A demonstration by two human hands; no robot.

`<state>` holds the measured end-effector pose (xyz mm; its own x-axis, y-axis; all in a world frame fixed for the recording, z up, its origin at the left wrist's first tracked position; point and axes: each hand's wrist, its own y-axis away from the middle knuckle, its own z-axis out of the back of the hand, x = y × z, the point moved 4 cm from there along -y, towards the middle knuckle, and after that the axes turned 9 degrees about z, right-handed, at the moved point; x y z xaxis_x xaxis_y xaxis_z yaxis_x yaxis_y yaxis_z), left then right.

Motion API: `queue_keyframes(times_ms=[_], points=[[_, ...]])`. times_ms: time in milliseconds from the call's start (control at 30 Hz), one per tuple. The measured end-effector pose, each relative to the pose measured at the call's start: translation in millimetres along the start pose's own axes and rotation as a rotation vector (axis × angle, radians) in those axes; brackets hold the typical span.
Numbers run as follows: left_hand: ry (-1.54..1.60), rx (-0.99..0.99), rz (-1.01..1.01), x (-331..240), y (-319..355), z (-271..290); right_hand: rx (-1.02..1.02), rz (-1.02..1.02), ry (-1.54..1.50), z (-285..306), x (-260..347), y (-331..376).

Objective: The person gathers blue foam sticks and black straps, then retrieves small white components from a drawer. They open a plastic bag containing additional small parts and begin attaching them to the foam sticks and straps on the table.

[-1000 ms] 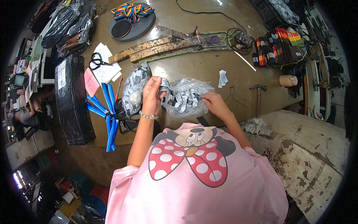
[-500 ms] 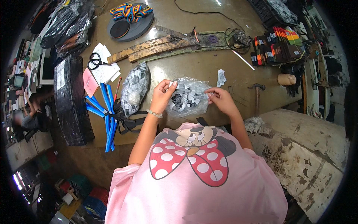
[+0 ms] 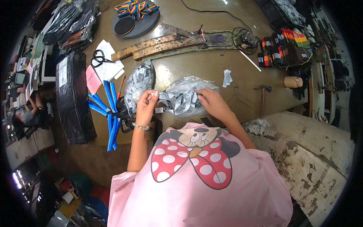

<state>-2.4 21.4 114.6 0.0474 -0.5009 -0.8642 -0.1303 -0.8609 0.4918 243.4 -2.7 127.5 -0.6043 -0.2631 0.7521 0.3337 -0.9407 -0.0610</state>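
Observation:
My left hand (image 3: 145, 104) pinches a small white label strip (image 3: 162, 95) drawn out of a clear plastic bag of labels (image 3: 185, 96) lying on the brown table (image 3: 196, 68). My right hand (image 3: 211, 102) rests on the right end of that bag, fingers curled into the plastic. A second clear bag of labels (image 3: 139, 81) lies just left of my left hand. Another white tag (image 3: 159, 110) hangs below my left fingers.
Blue strips (image 3: 109, 109) and black straps lie at the left, beside a long black package (image 3: 73, 94). Scissors (image 3: 98, 57) sit on papers. A round grey tray with coloured bands (image 3: 134, 17), wooden slats (image 3: 170, 41), a hammer (image 3: 262, 92) and coloured spools (image 3: 285, 47) are farther off.
My left hand has come down from the left bag toward me, drawing a label strip out. My right hand has slid along the right end of the bag.

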Motion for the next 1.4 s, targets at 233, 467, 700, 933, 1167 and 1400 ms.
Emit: queue_keyframes(times_ms=[233, 467, 700, 933, 1167, 1400], points=[[-0.211, 0.083, -0.183, -49, 18, -31, 0.04, 0.157, -0.741, -17, 49, -64], [-0.163, -0.061, -0.209, -77, 25, -8, 0.396, -0.211, -0.739, 31, 31, -43], [-0.303, 0.053, -0.268, -77, 17, -46, 0.323, -0.033, -1.06, 2, 47, -57], [-0.202, -0.205, -0.217, -65, 20, 19, 0.314, -0.364, -0.518, 28, -21, -8], [-0.094, -0.249, -0.152, -50, 21, 30, 0.287, -0.053, 0.54, -22, -37, 18], [-0.103, -0.222, -0.136, -57, 26, 24, 0.113, -0.15, -0.075, 53, -16, 8]])
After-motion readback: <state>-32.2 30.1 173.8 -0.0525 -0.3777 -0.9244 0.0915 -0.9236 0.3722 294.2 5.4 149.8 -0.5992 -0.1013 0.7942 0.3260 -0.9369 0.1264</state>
